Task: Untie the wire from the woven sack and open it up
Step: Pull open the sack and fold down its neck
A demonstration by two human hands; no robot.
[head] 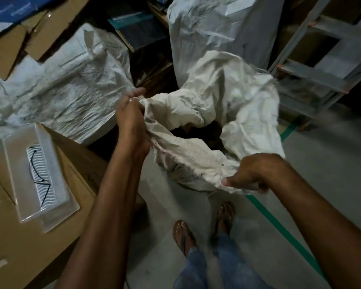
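A white woven sack (227, 105) stands on the floor in front of me, its mouth spread wide with dark contents (204, 134) showing inside. My left hand (131, 119) is shut on the rim of the sack at the left side of the mouth. My right hand (252, 174) is shut on the near rim, lower right. The two hands hold the rim apart. Black wire pieces (39, 176) lie in a clear plastic tray (56, 197) on a cardboard box at the left, away from the sack.
Two other white sacks stand behind, one at the left (71, 90) and a tall one at the back (213, 34). Cardboard boxes (29, 236) fill the left side. A metal ladder (321, 65) leans at the right. Green tape (279, 228) runs across the grey floor by my sandalled feet.
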